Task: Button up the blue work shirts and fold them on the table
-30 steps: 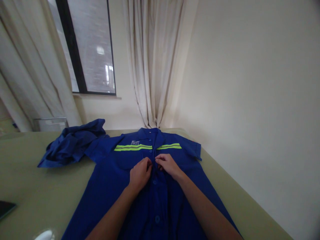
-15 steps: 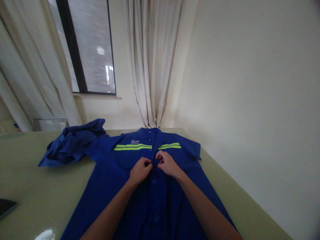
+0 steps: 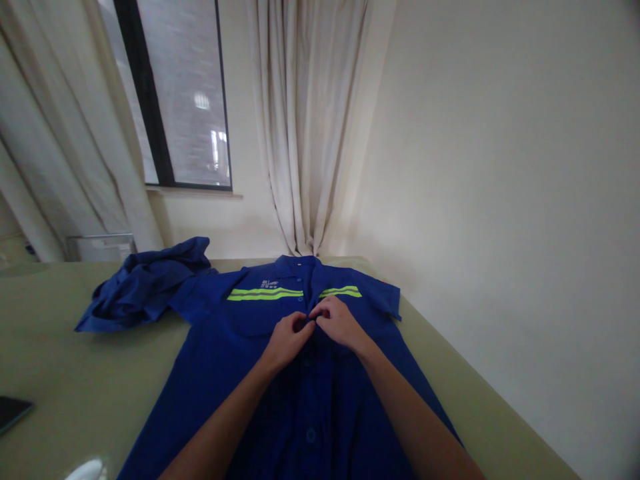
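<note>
A blue short-sleeved work shirt [image 3: 215, 373] lies spread front side up, its collar at the far end. Yellow-green reflective bands cross the chest, with white lettering above the left one. Buttons run down the front; the upper part of the placket is parted. Over the placket, just below the bands, my left hand [image 3: 290, 340] pinches the shirt's front edge. My right hand [image 3: 340, 325] meets it there, thumb and fingers closed on the fabric. The fingertips touch one another, and whatever button lies between them is hidden.
A crumpled blue garment [image 3: 145, 287] lies against the shirt's left sleeve on the green table [image 3: 60, 360]. A dark flat device [image 3: 14, 413] and a white object [image 3: 87, 469] are at the near left. Curtains [image 3: 307, 133] and a wall stand behind.
Both hands have come together at the placket; my left hand moved right and slightly up. The fingers of my right hand, apart before, have closed on the shirt front.
</note>
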`<state>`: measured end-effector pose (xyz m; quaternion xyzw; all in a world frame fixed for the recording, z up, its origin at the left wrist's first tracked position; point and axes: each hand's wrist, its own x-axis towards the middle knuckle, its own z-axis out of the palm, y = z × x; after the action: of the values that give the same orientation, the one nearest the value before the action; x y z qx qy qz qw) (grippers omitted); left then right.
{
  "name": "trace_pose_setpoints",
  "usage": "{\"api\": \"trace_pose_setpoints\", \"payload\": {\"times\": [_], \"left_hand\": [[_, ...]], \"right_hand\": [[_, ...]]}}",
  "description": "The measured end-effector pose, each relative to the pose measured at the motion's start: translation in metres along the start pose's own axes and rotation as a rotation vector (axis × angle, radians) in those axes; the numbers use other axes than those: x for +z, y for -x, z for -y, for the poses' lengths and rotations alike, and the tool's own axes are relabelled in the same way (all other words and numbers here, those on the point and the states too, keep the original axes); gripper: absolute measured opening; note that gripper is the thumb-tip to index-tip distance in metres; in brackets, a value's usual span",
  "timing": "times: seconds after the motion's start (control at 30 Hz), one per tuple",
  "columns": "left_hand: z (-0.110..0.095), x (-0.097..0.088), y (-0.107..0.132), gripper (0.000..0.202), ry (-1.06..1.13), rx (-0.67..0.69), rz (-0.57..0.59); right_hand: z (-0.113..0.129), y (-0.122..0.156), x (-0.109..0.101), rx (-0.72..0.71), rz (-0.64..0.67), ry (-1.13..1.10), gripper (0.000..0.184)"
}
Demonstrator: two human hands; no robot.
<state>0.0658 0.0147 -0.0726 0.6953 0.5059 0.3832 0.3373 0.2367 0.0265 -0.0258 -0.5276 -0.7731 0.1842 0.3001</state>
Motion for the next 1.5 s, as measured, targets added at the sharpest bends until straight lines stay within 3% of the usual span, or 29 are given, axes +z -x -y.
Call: {"api": "trace_pose_setpoints", "payload": {"times": [0.1,0.2,0.67,0.83,1.03,1.17,1.37,1.5], "left_hand": [[0.003,0.003,-0.001,0.038,0.283,-0.034,0.088],[0.007,0.005,-0.002,0.037,0.421,-0.086,0.097],[0.017,0.011,-0.003,0.058,0.526,-0.161,0.0],[0.023,0.011,-0.007,0.052,0.507,-0.175,0.007],[0.018,0.01,-0.007,0.032,0.479,-0.117,-0.038],[0.015,0.011,-0.005,0.03,0.567,-0.152,-0.082],[0.012,0.008,-0.001,0.054,0.775,-0.264,-0.033],[0.01,0.005,-0.001,0.054,0.878,-0.334,-0.048]], "right_hand": [[-0.001,0.0,-0.003,-0.003,0.001,-0.001,0.033],[-0.004,-0.001,-0.004,0.001,-0.013,0.037,0.032],[-0.002,0.001,-0.009,-0.001,0.056,0.143,0.034],[-0.005,0.0,-0.006,0.017,0.003,0.139,0.036],[-0.01,0.0,-0.003,-0.028,0.06,0.111,0.045],[-0.008,0.0,-0.003,-0.007,0.067,0.106,0.041],[-0.004,0.003,-0.005,0.003,0.065,0.137,0.041],[-0.003,0.003,-0.007,0.005,0.07,0.143,0.042]]}}
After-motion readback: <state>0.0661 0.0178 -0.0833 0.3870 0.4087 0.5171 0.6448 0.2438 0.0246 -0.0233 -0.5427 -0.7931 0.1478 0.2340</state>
